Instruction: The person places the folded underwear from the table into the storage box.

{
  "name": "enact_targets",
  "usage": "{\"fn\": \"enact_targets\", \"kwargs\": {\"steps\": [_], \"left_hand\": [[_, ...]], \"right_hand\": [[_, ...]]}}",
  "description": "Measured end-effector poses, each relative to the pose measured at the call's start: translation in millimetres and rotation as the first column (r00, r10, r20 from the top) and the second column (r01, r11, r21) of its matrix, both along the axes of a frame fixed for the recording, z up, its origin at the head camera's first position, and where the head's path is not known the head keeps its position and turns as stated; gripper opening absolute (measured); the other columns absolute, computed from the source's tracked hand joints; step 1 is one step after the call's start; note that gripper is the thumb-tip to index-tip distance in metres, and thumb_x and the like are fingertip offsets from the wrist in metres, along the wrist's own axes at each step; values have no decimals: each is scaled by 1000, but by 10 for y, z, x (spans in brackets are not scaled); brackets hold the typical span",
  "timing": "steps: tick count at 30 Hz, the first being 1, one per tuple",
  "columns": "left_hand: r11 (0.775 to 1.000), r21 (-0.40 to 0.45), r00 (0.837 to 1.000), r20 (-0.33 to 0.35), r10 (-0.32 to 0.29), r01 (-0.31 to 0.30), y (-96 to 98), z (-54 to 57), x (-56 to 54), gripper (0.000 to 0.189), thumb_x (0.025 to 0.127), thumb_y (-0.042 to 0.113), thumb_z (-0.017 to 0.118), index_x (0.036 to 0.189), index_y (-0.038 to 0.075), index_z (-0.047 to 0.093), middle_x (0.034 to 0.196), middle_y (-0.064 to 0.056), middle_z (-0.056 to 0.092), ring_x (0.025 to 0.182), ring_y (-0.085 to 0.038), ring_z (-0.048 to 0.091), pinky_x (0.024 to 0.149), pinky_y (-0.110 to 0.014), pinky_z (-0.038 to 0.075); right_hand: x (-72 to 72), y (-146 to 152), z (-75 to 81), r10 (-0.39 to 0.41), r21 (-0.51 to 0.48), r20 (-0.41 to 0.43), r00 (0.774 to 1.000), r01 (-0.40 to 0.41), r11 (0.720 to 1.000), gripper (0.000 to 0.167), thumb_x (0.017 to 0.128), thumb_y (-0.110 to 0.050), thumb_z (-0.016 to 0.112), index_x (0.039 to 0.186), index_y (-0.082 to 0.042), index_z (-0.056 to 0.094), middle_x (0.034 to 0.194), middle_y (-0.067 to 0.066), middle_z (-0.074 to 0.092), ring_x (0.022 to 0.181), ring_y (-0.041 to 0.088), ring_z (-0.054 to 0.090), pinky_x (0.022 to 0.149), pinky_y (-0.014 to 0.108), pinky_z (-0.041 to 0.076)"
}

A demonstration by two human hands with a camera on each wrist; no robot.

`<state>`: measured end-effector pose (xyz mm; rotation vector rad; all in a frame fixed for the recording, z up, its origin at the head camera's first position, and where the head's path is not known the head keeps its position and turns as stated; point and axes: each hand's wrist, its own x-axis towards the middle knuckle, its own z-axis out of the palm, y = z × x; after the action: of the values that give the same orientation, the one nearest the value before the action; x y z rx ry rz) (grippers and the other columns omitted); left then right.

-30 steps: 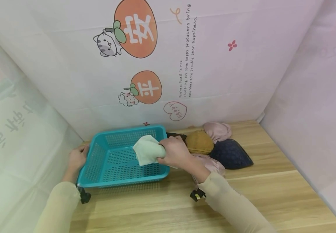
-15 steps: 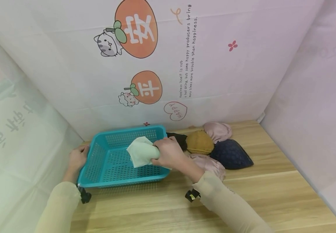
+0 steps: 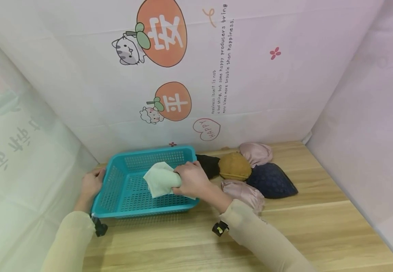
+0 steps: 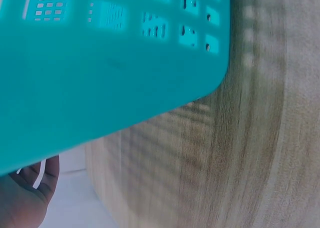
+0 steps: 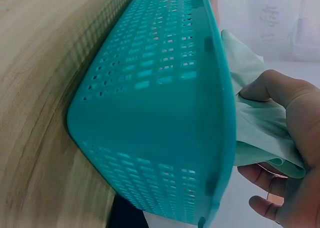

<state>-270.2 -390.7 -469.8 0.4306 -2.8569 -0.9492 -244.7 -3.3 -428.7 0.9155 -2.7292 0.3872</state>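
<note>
My right hand point(image 3: 194, 179) pinches a thin mint-green cloth piece point(image 3: 162, 181) above the right half of a turquoise plastic basket point(image 3: 145, 211). In the right wrist view, thumb and fingers hold the folded mint fabric point(image 5: 262, 123) just past the basket's rim. The cloth's exact kind does not show. At the opposite short side, my left hand point(image 3: 90, 184) grips the basket's left rim. The left wrist view shows mostly the basket wall point(image 4: 100, 88), with part of the left hand point(image 4: 22, 200) at its edge.
Right of the basket lie soft cup-shaped fabric pieces: black point(image 3: 208, 166), mustard point(image 3: 234, 166), navy point(image 3: 271, 181), pink satin point(image 3: 255, 153) and a nearer pink one point(image 3: 242, 192). White printed sheets point(image 3: 250, 87) wall off the back and sides of the wooden table point(image 3: 169, 245).
The right hand has moved left with the mint-green cloth, farther over the basket. The left hand has stayed on the left rim.
</note>
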Motion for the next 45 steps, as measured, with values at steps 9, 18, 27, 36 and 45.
{"fn": "enact_targets", "kwargs": {"steps": [9,18,27,36,45], "left_hand": [[1000,-11,1000,-5,1,-1,-9,-19,-32,53,110,39,31,134,1,59,125,-26,62,103,-37,58,84,-52,47],[1000,-18,1000,-13,4,-5,3,-16,-40,50,110,38,31,125,2,63,107,-20,63,89,-29,53,69,-34,40],[1000,-29,1000,-7,11,-11,0,-34,-49,48,110,38,31,113,3,63,97,-17,60,85,-28,52,67,-35,39],[1000,-12,1000,7,-1,1,-8,-38,-31,54,110,40,30,133,0,58,126,-27,62,106,-40,58,85,-54,47],[1000,-13,1000,-19,16,-16,-9,-17,-42,49,110,37,31,120,2,63,99,-16,60,86,-27,52,66,-32,39]], "right_hand": [[-9,-112,-104,10,11,23,1000,-11,1000,36,80,-48,77,105,-24,71,96,-10,72,81,14,53,93,45,45],[-42,-170,-222,17,72,27,1000,-19,997,39,79,-50,79,107,-24,72,100,-9,74,87,15,59,100,47,44],[-23,-245,-251,15,187,104,994,-35,982,49,79,-55,77,117,-25,71,112,-10,73,102,17,62,109,47,40],[-23,-246,-318,-15,251,165,986,-27,968,61,76,-65,75,121,-25,71,114,-8,74,111,21,59,110,49,38],[-49,-208,-307,-16,239,166,986,-25,971,66,78,-66,73,126,-22,68,116,-4,73,115,25,59,108,48,41]]}}
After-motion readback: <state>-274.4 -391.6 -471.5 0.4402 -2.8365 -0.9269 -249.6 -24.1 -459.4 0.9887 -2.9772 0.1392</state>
